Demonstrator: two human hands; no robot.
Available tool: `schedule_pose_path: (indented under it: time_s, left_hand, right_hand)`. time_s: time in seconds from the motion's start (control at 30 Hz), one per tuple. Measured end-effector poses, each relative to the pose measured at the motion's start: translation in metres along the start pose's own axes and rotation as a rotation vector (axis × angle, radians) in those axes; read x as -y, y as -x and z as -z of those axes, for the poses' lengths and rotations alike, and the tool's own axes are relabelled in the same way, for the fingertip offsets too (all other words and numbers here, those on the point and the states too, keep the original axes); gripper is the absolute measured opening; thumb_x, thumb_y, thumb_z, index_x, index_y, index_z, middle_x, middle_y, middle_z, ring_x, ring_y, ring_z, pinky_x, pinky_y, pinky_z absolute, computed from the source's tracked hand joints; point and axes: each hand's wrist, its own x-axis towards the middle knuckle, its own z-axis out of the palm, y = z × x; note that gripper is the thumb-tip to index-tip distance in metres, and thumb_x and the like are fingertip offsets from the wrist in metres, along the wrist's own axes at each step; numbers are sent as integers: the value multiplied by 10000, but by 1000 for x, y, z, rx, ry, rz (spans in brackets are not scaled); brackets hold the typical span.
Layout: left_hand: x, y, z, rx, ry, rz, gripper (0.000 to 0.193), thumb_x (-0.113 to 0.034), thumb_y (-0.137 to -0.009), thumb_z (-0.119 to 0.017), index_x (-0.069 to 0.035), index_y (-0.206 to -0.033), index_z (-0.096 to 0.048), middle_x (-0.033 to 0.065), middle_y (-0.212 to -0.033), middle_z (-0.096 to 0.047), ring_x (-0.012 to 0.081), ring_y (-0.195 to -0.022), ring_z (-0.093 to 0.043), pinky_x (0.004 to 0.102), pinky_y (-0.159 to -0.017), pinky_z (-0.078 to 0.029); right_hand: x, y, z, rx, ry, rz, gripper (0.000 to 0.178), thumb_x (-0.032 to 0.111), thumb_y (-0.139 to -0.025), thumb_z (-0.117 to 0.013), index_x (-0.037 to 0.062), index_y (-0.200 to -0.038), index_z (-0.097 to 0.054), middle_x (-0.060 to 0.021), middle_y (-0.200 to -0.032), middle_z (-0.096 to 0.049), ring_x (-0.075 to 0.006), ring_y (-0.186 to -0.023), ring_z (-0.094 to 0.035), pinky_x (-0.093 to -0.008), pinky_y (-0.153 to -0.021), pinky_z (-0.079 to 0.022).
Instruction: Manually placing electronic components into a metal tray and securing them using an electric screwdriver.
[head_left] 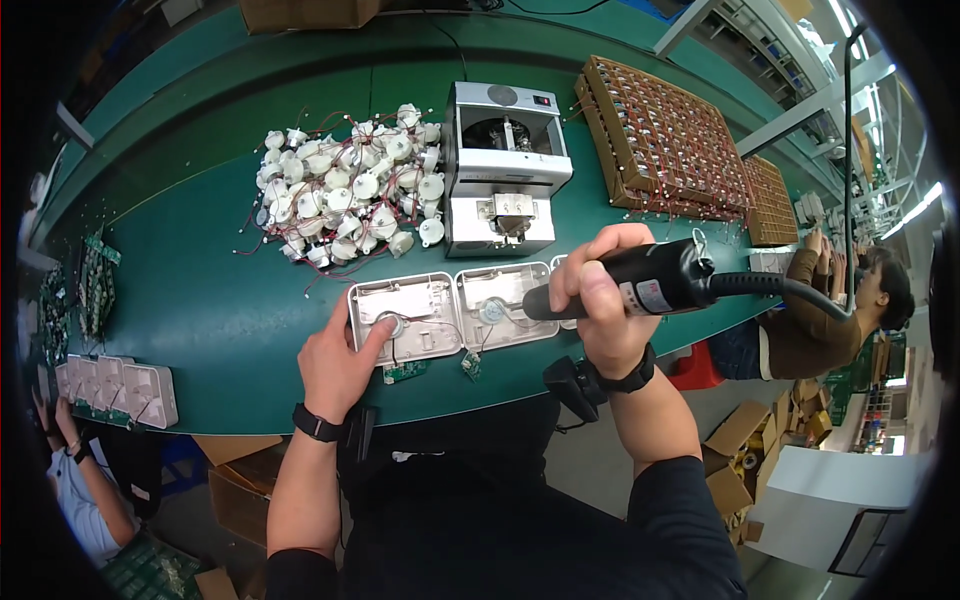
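Note:
My right hand [612,315] is wrapped round a black electric screwdriver [660,275], its cable running off to the right. The tool is tilted, with its narrow end toward the middle housing [520,283]; its tip cannot be made out. My left hand [335,362] grips the left edge of a white plastic housing [430,292], its thumb on a small round part inside. A third housing [562,264] is mostly hidden behind my right hand. Thin wires run inside the housings, and green circuit boards [404,372] hang at their near edge.
Behind the housings stands a silver screw feeder [505,170], beside a heap of white round parts [350,190] with red wires. Brown cardboard trays [665,140] lie back right. More housings [125,390] and circuit boards [97,285] are at left. People work on both sides.

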Motion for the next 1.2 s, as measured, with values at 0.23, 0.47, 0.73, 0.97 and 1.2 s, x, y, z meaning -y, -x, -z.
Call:
schedule_pose_path:
  time_s: [0.23,0.47,0.73,0.97,1.2]
  left_hand:
    - [1,0,-2,-26,-33,-30,700,-539,-858,-700,-122,-1402,-558,100,-697,-689,296,-645,-686,394,-615,-522]
    - [1,2,-2,-41,-33,-53,684,-544,-859,-700,-130,-1388,-573,97,-667,-669,294,-622,-675,394,-604,-518]
    - [1,1,-3,-51,-54,-55,692,-561,-857,-693,-135,-1389,-571,95,-653,-659,292,-616,-676,389,-589,-514]
    - [-18,3,-11,-2,-58,-65,702,-582,-855,-680,-139,-1388,-569,85,-624,-644,290,-591,-668,394,-559,-504]
    - [-20,4,-13,-13,-88,-83,687,-580,-854,-683,-130,-1364,-583,71,-572,-613,286,-553,-655,398,-528,-490]
  right_hand:
    - [-21,13,-5,13,56,9,223,56,-897,-592,37,-1034,-419,-103,-721,-560,-162,-581,-541,-313,-571,-481]
    - [-32,16,-1,40,95,65,220,46,-900,-589,31,-1033,-415,-101,-722,-562,-156,-574,-537,-304,-573,-486]
    - [-4,-21,-3,17,45,57,181,50,-910,-582,15,-1036,-457,-97,-732,-568,-171,-582,-562,-318,-568,-494]
    - [2,-72,-13,-72,9,180,164,58,-922,-574,9,-1040,-471,-87,-732,-551,-183,-575,-565,-322,-560,-493]
    - [20,-25,-17,-16,-43,45,215,71,-924,-589,14,-1077,-449,-98,-743,-547,-182,-582,-532,-317,-567,-486]
